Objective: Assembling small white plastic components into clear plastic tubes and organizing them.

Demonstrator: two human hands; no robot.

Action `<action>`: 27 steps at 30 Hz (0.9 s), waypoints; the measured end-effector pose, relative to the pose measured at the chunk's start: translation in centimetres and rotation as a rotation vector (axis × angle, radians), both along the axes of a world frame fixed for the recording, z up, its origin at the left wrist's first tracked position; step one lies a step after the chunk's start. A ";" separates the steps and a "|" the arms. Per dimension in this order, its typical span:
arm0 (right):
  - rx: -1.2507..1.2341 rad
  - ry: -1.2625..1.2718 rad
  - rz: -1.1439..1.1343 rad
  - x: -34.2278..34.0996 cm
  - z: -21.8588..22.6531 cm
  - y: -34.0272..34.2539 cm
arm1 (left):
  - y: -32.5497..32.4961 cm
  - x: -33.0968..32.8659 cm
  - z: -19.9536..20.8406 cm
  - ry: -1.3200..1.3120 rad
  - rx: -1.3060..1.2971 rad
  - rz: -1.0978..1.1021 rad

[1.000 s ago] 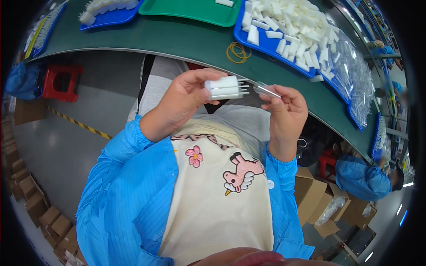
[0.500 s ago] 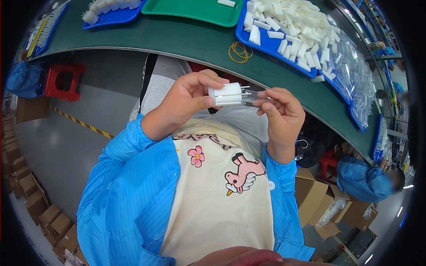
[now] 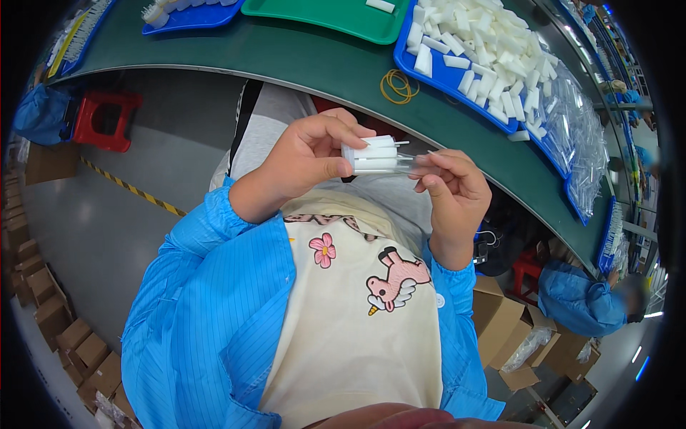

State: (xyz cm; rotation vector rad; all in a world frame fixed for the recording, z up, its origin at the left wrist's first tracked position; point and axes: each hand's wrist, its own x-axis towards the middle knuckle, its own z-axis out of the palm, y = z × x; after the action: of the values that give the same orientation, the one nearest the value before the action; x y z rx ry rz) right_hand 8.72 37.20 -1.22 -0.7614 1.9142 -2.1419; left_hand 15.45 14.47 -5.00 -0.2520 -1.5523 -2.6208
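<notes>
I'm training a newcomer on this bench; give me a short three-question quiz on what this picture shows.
1. True or false: the left hand grips a stack of white plastic pieces.
2. What does the right hand pinch? A) rubber bands B) clear sleeve C) green tray
3. What lies on the table between the green tray and the blue tray?

Key: 1 true; 2 B, the clear sleeve; 3 yellow rubber bands.

Clear sleeve now further over white parts
</notes>
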 end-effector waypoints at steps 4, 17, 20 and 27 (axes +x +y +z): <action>-0.013 0.037 -0.016 0.4 -0.3 -0.5 | -0.1 0.0 -0.2 -0.004 0.010 0.003; -0.146 0.026 -0.054 1.3 -2.8 -1.3 | -2.6 0.0 3.1 -0.016 -0.425 -0.166; -0.146 0.013 -0.023 1.2 -3.1 -1.3 | -3.1 -0.1 4.0 -0.025 -0.484 -0.210; -0.148 0.003 0.030 1.2 -3.5 -1.4 | -3.4 0.1 3.7 -0.025 -0.485 -0.235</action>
State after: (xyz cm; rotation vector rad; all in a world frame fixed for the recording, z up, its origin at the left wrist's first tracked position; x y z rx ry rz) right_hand 9.88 35.84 -4.67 -0.8139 1.7494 -2.2844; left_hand 15.54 11.03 -1.27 -0.4582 -2.2771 -2.3595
